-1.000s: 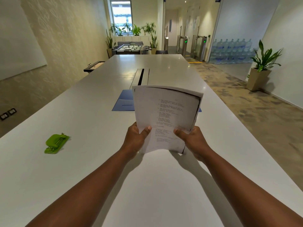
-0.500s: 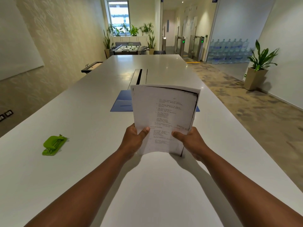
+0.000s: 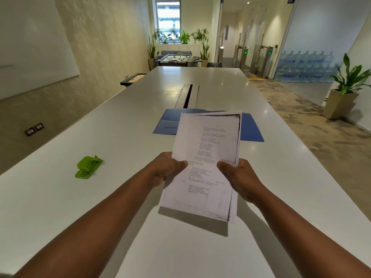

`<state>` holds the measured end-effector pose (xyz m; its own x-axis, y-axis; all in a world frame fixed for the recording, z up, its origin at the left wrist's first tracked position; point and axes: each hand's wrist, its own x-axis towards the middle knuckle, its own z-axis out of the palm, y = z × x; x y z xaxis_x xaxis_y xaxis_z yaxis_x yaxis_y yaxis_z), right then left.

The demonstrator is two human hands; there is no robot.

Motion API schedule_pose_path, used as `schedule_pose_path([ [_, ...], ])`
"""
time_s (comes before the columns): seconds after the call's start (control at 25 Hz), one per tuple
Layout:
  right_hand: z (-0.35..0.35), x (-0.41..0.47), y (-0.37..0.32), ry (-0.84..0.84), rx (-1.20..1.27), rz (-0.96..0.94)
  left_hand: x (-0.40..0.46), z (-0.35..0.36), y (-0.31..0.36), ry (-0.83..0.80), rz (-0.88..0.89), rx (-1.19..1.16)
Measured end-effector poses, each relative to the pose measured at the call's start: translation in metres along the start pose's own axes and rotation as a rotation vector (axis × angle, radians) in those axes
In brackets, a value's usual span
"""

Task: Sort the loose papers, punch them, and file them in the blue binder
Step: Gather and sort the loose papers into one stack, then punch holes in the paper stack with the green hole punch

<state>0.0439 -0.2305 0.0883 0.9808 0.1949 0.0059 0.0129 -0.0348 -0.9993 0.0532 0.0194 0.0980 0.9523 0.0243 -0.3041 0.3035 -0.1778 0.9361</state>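
I hold a stack of white typed papers (image 3: 204, 155) in the air above the table, tilted toward me. My left hand (image 3: 167, 169) grips its left edge with the thumb on the front sheet. My right hand (image 3: 239, 177) grips the right edge the same way. Behind the stack, an open blue binder (image 3: 251, 127) lies flat on the white table (image 3: 120, 137), partly hidden by the papers. A green hole punch (image 3: 88, 167) sits on the table to the left, well apart from both hands.
A long dark cable slot (image 3: 185, 95) runs down the table's middle beyond the binder. A potted plant (image 3: 345, 91) stands on the carpet to the right. A whiteboard (image 3: 30, 47) hangs on the left wall. A foosball table (image 3: 177, 58) stands at the far end.
The paper stack has slid down between my hands, so both hands now grip it near mid-height instead of at its bottom edge. My view has shifted slightly.
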Motion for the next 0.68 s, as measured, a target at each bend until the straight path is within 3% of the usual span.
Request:
schedule_pose_path([
  [0.08, 0.014, 0.004, 0.006, -0.015, 0.089, 0.060, 0.001, -0.018, -0.010, 0.074, -0.027, 0.070],
  [0.24, 0.050, 0.015, 0.018, -0.071, 0.176, 0.196, -0.003, -0.075, -0.037, 0.450, 0.084, 0.152],
  [0.36, 0.083, 0.023, 0.026, -0.108, 0.200, 0.251, -0.006, -0.134, -0.061, 0.723, 0.117, 0.472],
  [0.44, 0.106, 0.028, 0.030, -0.133, 0.201, 0.270, -0.005, -0.171, -0.074, 0.853, 0.032, 0.672],
  [0.56, 0.136, 0.037, 0.036, -0.157, 0.205, 0.294, 0.000, -0.216, -0.085, 0.924, -0.146, 0.673],
  [0.68, 0.163, 0.047, 0.041, -0.165, 0.213, 0.305, 0.013, -0.255, -0.093, 0.878, -0.172, 0.648],
])
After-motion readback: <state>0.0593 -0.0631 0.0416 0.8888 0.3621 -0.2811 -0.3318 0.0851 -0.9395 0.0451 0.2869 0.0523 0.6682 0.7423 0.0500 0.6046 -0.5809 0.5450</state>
